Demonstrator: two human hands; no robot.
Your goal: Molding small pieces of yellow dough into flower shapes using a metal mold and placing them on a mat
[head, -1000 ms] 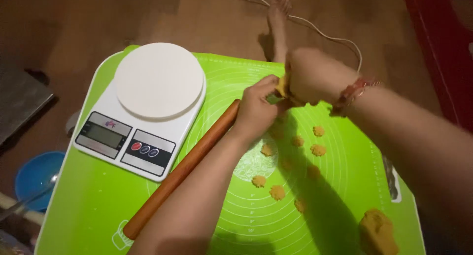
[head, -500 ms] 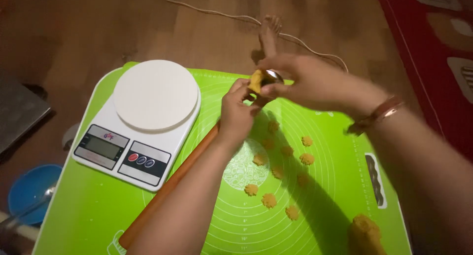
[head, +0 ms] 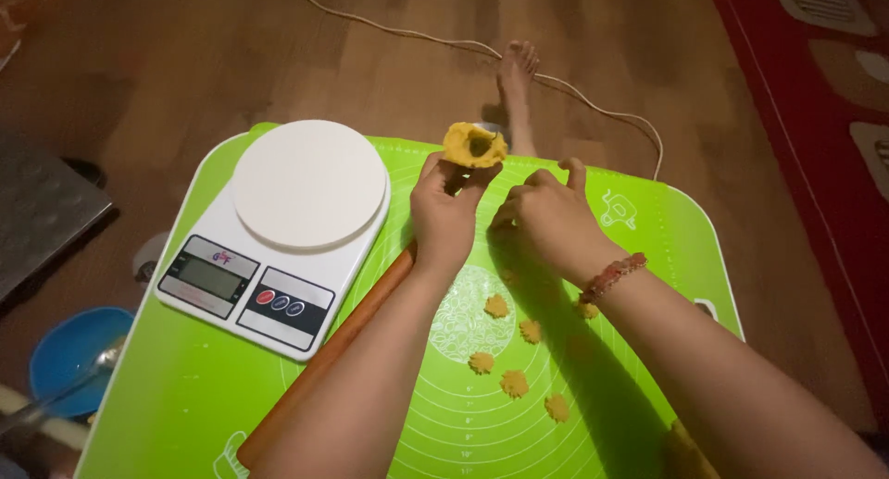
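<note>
Dough (head: 474,146), yellow and pressed into a hollow cup, is pinched by the fingertips of the left hand (head: 446,211) above the far edge of the mat (head: 167,386), seemingly raised for shaping. The right hand (head: 546,220) is half curled and empty, just right of it. Small dough pieces (head: 514,383) lie on the mat, right of the rolling pin (head: 319,368) and scale (head: 278,234).

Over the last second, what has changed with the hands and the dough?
The right hand let go; the left hand alone now lifts the hollowed dough piece up. The scale, rolling pin and small dough bits stayed put.
</note>
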